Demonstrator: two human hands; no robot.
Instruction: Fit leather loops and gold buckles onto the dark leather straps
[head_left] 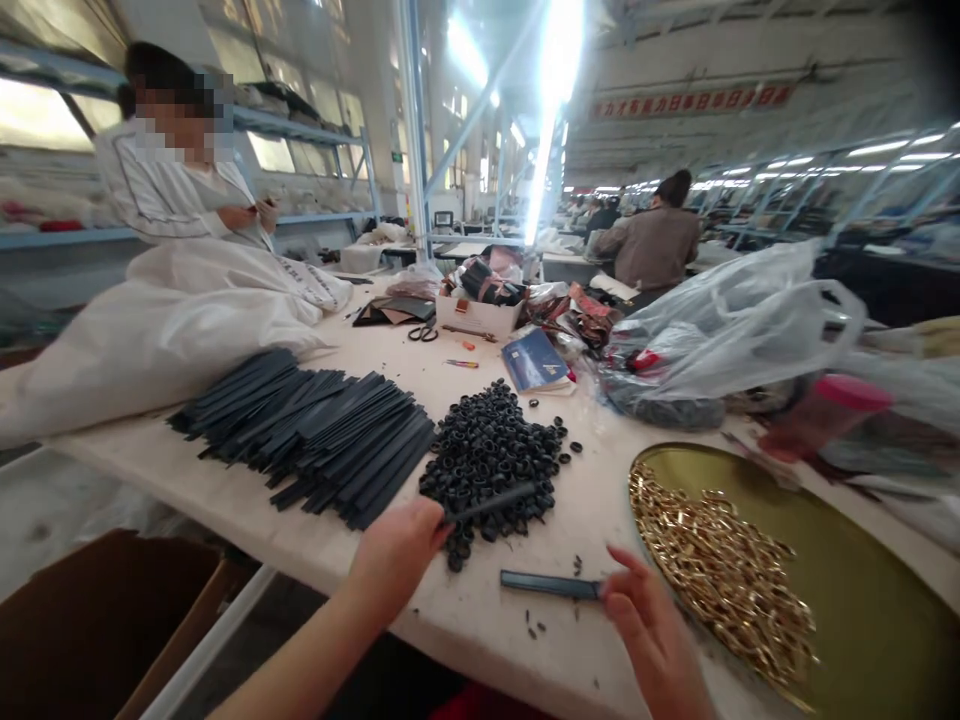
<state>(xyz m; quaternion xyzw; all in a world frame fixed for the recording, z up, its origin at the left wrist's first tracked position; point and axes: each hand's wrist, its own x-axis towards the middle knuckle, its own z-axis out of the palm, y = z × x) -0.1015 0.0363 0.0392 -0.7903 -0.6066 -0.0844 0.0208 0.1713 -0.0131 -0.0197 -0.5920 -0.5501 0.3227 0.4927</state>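
"Black strips lie heaped on the left of the pale table; where is the left hand?"

"Just right of their near end, at the near edge of a heap of small black rings. Its fingers are closed on one end of a single dark strip, which points right and away across the heap."

"Does that strip rest on the rings?"

"It overlaps them in view; I can't tell whether it touches."

"And the right hand?"

"Farther right, at the table's near side. Its fingers are partly spread, one raised. A flat dark bar ends at them, but I can't tell whether they pinch it."

"What lies about the bar?"

"Small dark scraps; the rings are beyond it, to the left."

"And right of that hand?"

"A gold-coloured oval tray, with shiny gold pieces spread over its left part."

"Farther back?"

"A blue booklet beyond the rings, scissors to its left, a clear plastic bag to its right. At the far left, a person in a white jacket is behind a white sack."
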